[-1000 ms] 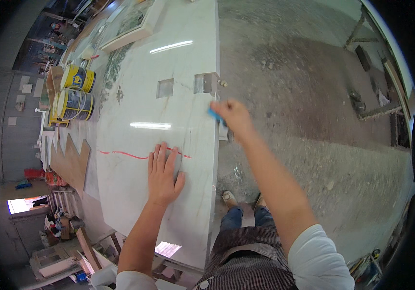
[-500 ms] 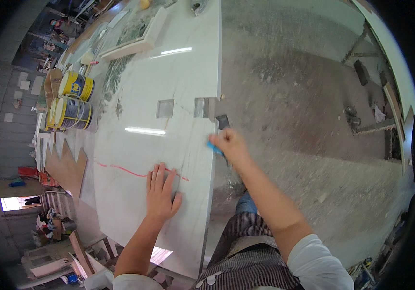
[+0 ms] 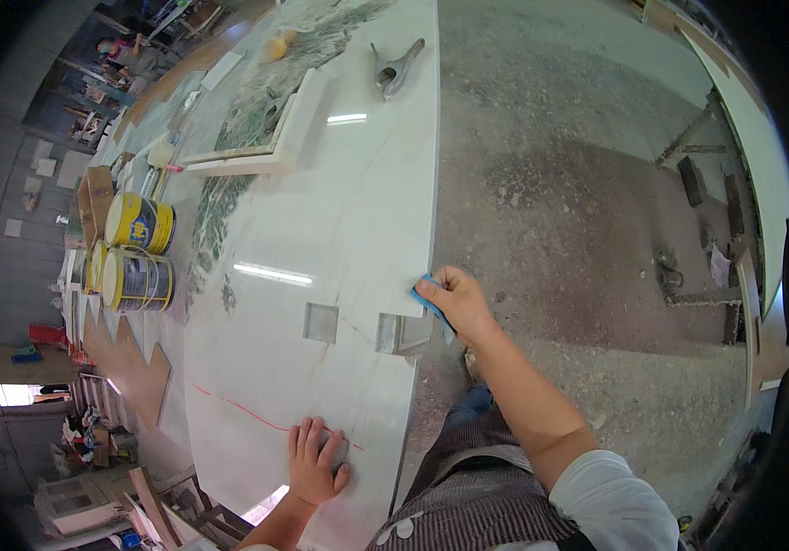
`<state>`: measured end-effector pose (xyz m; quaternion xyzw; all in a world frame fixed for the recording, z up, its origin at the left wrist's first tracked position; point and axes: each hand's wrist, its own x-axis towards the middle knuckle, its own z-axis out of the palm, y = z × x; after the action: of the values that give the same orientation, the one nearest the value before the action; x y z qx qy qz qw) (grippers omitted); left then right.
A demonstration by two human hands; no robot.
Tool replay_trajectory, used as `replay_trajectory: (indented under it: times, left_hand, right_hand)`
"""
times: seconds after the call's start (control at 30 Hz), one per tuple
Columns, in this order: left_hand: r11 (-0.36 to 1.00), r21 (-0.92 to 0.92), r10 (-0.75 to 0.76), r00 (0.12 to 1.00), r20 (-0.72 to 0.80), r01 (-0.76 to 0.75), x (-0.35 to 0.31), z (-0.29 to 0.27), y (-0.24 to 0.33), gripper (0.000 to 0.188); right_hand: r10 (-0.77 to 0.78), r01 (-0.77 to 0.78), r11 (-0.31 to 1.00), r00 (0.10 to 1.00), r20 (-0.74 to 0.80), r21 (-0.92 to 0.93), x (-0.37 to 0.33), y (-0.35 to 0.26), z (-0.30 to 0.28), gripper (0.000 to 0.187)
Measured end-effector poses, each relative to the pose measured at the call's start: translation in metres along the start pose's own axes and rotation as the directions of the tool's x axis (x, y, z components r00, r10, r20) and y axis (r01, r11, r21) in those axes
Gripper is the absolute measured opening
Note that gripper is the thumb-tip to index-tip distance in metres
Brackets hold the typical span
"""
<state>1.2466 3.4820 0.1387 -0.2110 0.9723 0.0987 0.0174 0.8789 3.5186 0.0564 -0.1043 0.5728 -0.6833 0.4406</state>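
A large glossy white stone slab [image 3: 349,239] lies before me, with two square recesses along its middle and right side. My right hand [image 3: 459,303] pinches a thin blue pad [image 3: 431,298] against the slab's right edge, just beyond the edge recess [image 3: 401,333]. Its exact kind does not show. Flat on the slab, my left hand [image 3: 316,466] rests with fingers spread, and its fingertips touch a hand-drawn red line [image 3: 243,409]. Nothing is held in it.
Farther along the slab sit an angled white stone frame [image 3: 289,138] and a grey metal tool [image 3: 397,69]. Yellow-and-grey buckets [image 3: 140,278] stand left. Concrete floor [image 3: 578,230] stretches to the right, and another person [image 3: 123,50] is at the far left.
My right hand has moved away from me along the edge, past the recess, with the blue pad. The view has shifted forward, while my left hand stays by the red line.
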Motion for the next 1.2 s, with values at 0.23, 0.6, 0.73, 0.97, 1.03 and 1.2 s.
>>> replay_trajectory:
  times: [0.23, 0.6, 0.73, 0.97, 1.03, 1.2]
  left_hand:
    - [1.000, -0.020, 0.019, 0.999, -0.029, -0.019, 0.011, -0.002, 0.002, 0.053]
    - [0.995, -0.101, -0.021, 0.951, -0.309, -0.011, 0.259, -0.033, -0.010, 0.053]
    - [0.995, -0.038, 0.084, 0.973, -0.213, -0.094, 0.377, -0.032, 0.000, 0.054]
    - [0.990, -0.004, 0.129, 0.938, -0.323, -0.138, 0.527, -0.039, 0.006, 0.054]
    - [0.994, 0.025, 0.110, 0.939, -0.327, -0.108, 0.560, -0.037, 0.000, 0.056]
    - [0.993, -0.107, -0.088, 0.930, -0.357, 0.053, 0.630, -0.029, -0.010, 0.059]
  right_hand:
    - [-0.056, 0.048, 0.997, 0.988, -0.146, -0.058, 0.112, -0.076, -0.026, 0.043]
    - [0.016, -0.017, 0.994, 1.000, -0.008, -0.109, 0.100, -0.046, -0.027, 0.032]
    - [-0.031, 0.035, 0.999, 0.994, -0.109, 0.027, 0.196, -0.113, -0.052, 0.035]
    - [0.180, -0.198, 0.977, 0.964, 0.193, 0.075, 0.087, -0.046, -0.033, 0.037]
    - [0.079, -0.071, 0.996, 0.984, 0.162, -0.051, 0.121, -0.054, -0.041, 0.035]
    - [-0.042, 0.034, 0.997, 0.994, -0.102, -0.075, 0.295, -0.148, -0.085, 0.040]
